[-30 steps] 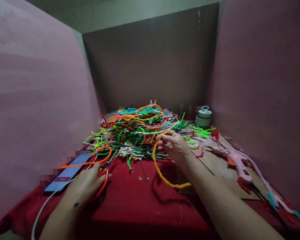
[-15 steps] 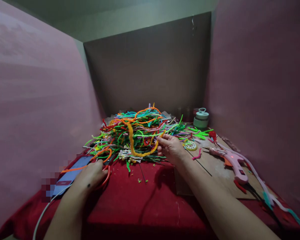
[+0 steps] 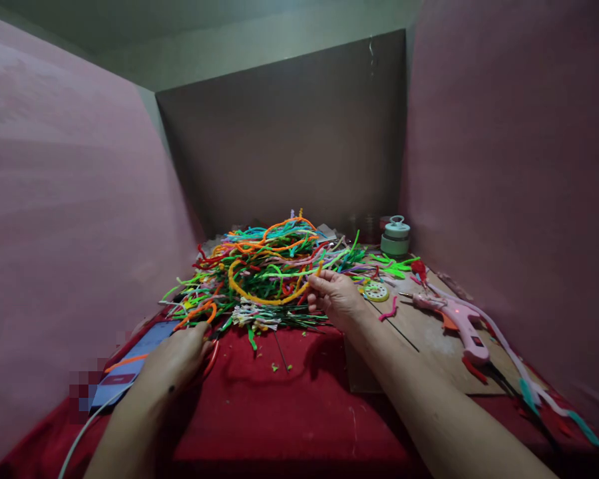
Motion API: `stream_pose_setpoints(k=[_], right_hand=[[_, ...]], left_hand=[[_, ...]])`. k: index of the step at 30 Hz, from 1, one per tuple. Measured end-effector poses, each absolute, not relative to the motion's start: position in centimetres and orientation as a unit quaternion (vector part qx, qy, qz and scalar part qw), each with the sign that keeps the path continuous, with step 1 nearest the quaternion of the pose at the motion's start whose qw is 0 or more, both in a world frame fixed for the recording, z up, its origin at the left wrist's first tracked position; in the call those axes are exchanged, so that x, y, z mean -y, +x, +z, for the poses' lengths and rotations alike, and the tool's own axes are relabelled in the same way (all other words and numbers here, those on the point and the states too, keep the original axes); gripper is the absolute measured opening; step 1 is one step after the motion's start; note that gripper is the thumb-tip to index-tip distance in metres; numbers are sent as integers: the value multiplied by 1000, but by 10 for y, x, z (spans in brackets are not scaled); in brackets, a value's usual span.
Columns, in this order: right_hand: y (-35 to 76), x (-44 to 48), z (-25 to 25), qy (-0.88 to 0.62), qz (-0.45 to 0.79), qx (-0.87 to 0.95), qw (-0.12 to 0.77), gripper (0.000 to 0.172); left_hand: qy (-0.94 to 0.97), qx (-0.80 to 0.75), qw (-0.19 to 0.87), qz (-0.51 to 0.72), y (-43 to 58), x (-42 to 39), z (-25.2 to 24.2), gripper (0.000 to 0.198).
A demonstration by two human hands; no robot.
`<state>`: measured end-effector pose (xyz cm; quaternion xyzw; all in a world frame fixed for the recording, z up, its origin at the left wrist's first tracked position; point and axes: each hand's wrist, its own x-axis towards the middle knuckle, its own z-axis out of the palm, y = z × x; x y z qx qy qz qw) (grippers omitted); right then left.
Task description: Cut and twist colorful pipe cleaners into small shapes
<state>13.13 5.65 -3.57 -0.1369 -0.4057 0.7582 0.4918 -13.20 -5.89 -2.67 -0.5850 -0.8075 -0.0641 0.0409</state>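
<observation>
Fingers of my right hand (image 3: 337, 296) pinch an unjoined yellow stem (image 3: 272, 302); my left hand (image 3: 180, 354) holds scissors (image 3: 212, 359). Loose stems (image 3: 259, 256) remain heaped.

A pile of pipe cleaners (image 3: 259, 256) lies at rear centre of the surface (image 3: 279, 419), a single strand (image 3: 267, 302) before it. A phone (image 3: 142, 344) lies left; right, a glue gun (image 3: 454, 311) rests on a board (image 3: 424, 372), jar (image 3: 395, 237) behind.
</observation>
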Motion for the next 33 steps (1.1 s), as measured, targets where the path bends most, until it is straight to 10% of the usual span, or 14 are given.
stream_pose_setpoints(k=[7,13,22,33], right_hand=[[131,-52,-34,-158,759,416,475,26],[131,-53,-35,-139,768,397,482,24],[133,-47,-29,-12,797,335,502,21],[129,-53,-32,-55,783,281,553,18]], left_hand=[[-572,563,-374,-465,-44,51,-10,38],[-346,356,-484,-720,-3,15,-6,16],[-154,178,-632,-739,30,-6,13,30],[-336,179,-549,-744,36,-20,-13,21]])
